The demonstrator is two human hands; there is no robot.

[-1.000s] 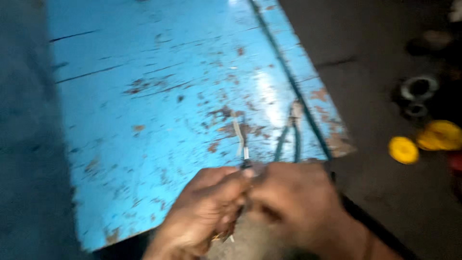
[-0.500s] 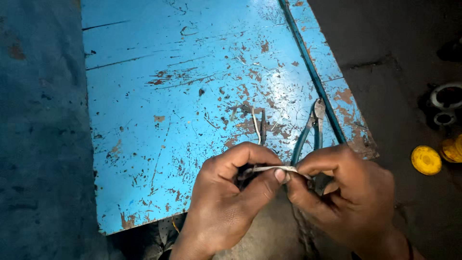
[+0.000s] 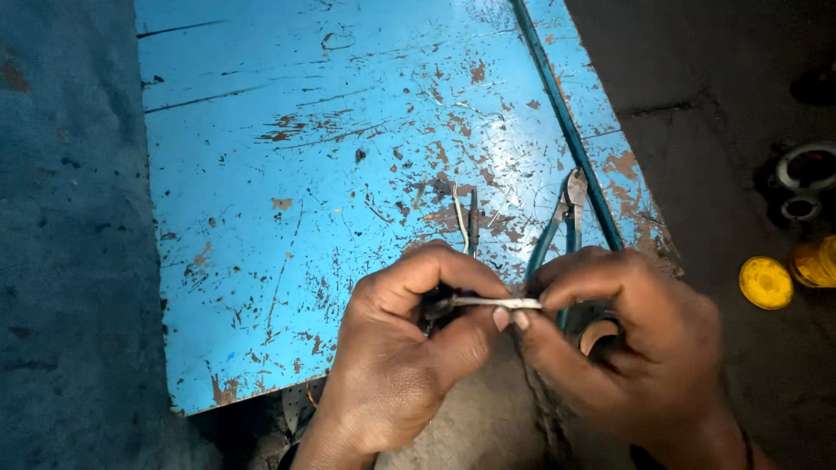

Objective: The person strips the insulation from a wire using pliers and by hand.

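From the head camera, the scratched blue metal sheet (image 3: 331, 174) fills the upper middle, its near edge ragged just above the two hands and its right edge lined by a thin dark rod (image 3: 557, 113); most of the sheet lies bare above the hands, so there is open room there, while rough dark ground runs along both sides. The left hand (image 3: 409, 348) and right hand (image 3: 627, 348) meet at the sheet's near edge, fingertips almost touching, both pinched on a thin pale wire end (image 3: 496, 303) held level between them. Blue-handled pliers (image 3: 562, 222) lie on the sheet just behind the right hand, with loose wire pieces (image 3: 466, 218) beside them. Compared with half a second ago, the hands sit in much the same pinch and the pliers have not shifted. At the right edge, yellow round lids (image 3: 766, 281) and grey rings (image 3: 805, 178) rest on the ground; their contents cannot be made out.
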